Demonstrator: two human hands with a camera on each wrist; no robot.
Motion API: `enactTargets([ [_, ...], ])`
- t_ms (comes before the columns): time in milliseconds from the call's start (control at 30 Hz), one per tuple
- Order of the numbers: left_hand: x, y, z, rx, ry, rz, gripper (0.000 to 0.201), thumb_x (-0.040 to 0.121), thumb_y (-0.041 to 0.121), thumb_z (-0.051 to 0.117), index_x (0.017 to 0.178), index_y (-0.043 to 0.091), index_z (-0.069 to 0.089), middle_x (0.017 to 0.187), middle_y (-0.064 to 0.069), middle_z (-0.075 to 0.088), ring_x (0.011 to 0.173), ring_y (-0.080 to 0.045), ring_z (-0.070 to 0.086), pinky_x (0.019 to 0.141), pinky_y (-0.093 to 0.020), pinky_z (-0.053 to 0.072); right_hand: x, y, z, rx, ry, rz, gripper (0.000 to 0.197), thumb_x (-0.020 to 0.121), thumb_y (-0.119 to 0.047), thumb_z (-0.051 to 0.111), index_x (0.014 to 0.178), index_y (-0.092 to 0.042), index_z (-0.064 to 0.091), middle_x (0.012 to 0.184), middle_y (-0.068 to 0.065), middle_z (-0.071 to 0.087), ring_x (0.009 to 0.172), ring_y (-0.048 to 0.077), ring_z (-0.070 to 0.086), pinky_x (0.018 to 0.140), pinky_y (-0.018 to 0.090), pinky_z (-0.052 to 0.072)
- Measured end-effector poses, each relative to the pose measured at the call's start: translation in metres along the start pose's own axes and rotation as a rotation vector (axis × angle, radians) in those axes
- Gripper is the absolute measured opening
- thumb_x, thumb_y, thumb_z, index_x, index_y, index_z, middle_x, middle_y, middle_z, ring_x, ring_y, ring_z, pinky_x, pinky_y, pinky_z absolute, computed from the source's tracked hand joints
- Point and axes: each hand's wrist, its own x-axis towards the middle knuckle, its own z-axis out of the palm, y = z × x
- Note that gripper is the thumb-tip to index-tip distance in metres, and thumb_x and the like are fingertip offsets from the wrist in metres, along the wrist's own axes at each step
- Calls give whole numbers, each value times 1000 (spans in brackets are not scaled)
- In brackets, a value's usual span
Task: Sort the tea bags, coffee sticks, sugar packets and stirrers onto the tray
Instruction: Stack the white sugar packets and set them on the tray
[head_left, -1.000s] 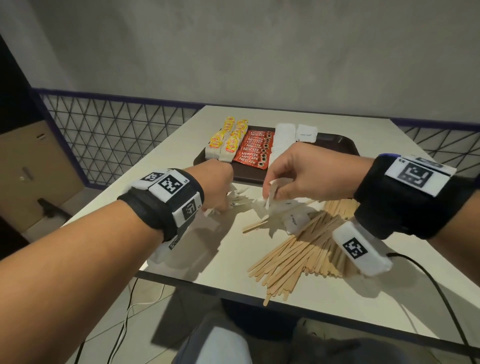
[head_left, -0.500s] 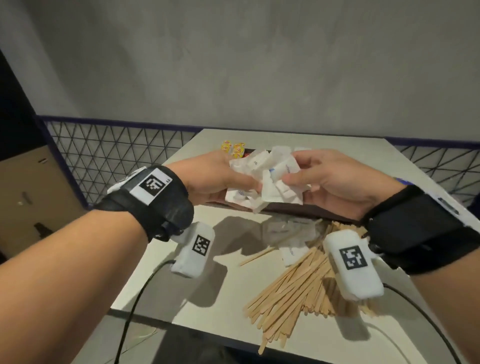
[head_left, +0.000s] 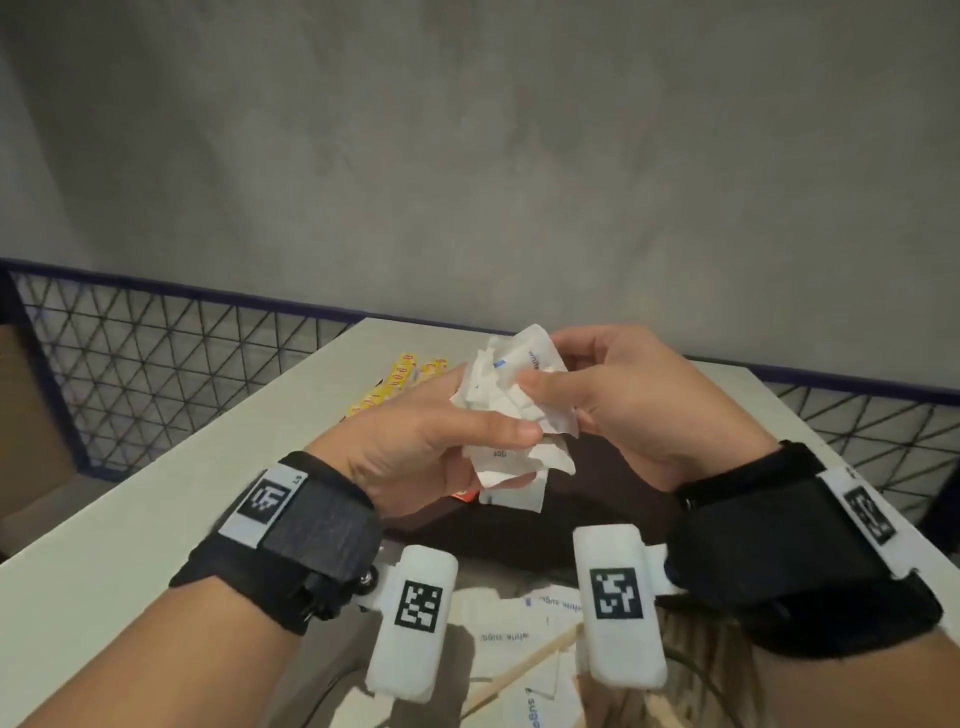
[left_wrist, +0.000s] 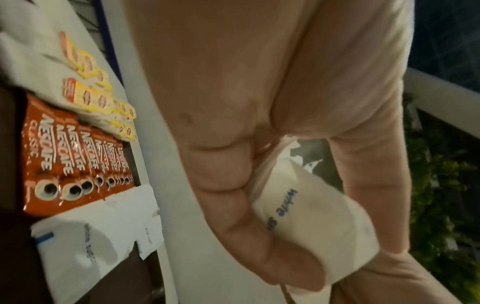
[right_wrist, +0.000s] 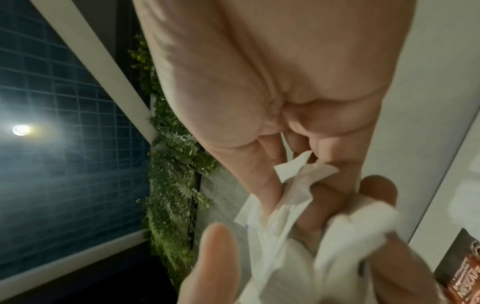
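Both hands hold one crumpled bunch of white sugar packets (head_left: 511, 447) above the near part of the dark brown tray (head_left: 597, 525). My left hand (head_left: 493, 415) grips the bunch from below, thumb on top. My right hand (head_left: 543, 366) pinches its upper part between thumb and fingers. In the left wrist view the fingers curl round a packet (left_wrist: 311, 222) printed "white sugar". On the tray lie red coffee sticks (left_wrist: 72, 156), yellow tea bags (head_left: 395, 384) and flat sugar packets (left_wrist: 85, 242). More sugar packets (head_left: 514, 623) and a wooden stirrer (head_left: 524, 665) lie on the table below my wrists.
The white table (head_left: 156, 509) has its left edge beside a black wire fence (head_left: 156, 374). A grey wall rises behind. A black cable (head_left: 706, 680) runs over the table at the lower right.
Both hands gathered sugar packets from the table pile and lifted them. The bunch now sits higher and farther forward, over the tray. The head view has tilted upward.
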Motion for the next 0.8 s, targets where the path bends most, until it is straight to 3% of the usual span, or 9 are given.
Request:
enactTargets([
  [100,8,-15,-7,-60,43,9,54,81,1,72,130,21,67,120,-13,69,104,-25,68,83,-35,59,8,13,9,-7,4,-20,17,91,-1,70,99,-13,78,94,8,79,88,27,77,87,51,61],
  [167,10,-18,-8,-101,106,-1,51,79,-5,74,124,19,70,116,-12,73,99,-23,72,80,-33,61,15,17,12,19,48,-17,17,90,1,70,99,-12,78,93,10,79,86,30,77,83,52,62],
  [300,4,-19,-10,-193,237,-33,50,74,-2,68,121,15,69,112,-9,77,89,-20,76,55,-24,58,22,19,-2,43,153,1,19,89,0,71,102,-12,75,93,10,79,84,31,76,65,41,60],
  [400,-1,-18,-11,-212,245,-66,61,74,0,63,134,12,62,120,-15,75,100,-28,76,50,-22,56,18,19,-12,56,87,47,24,89,5,69,105,-12,73,95,10,79,89,34,76,71,42,58],
  [467,-3,-17,-12,-243,221,-72,67,74,0,57,139,17,58,126,-16,72,104,-33,75,49,-21,56,15,20,-13,31,41,74,30,87,11,67,107,-11,70,98,13,78,91,37,75,75,46,60],
  [567,-3,-18,-12,-309,212,-62,70,75,-1,59,141,23,56,133,-16,69,113,-41,71,49,-24,56,14,22,-10,-102,51,55,42,83,12,70,113,-18,67,97,12,76,81,30,76,72,46,64],
  [633,-2,-20,-8,-263,237,-28,59,83,8,67,140,23,59,131,-13,70,116,-40,69,51,-24,56,13,21,-7,-210,78,23,49,82,4,76,119,-25,64,97,10,73,70,24,76,72,43,64],
  [700,0,-22,-4,-178,287,4,48,89,19,71,137,22,61,124,-11,74,107,-31,74,51,-21,54,12,20,-4,-261,99,-4,50,81,-2,79,120,-29,62,96,9,70,66,22,75,75,46,63],
  [800,1,-24,-5,-150,356,11,45,91,16,69,135,21,62,115,-10,77,87,-21,78,47,-18,49,11,19,-2,-225,93,-19,46,80,-6,82,116,-27,62,94,11,69,61,24,73,78,51,61],
])
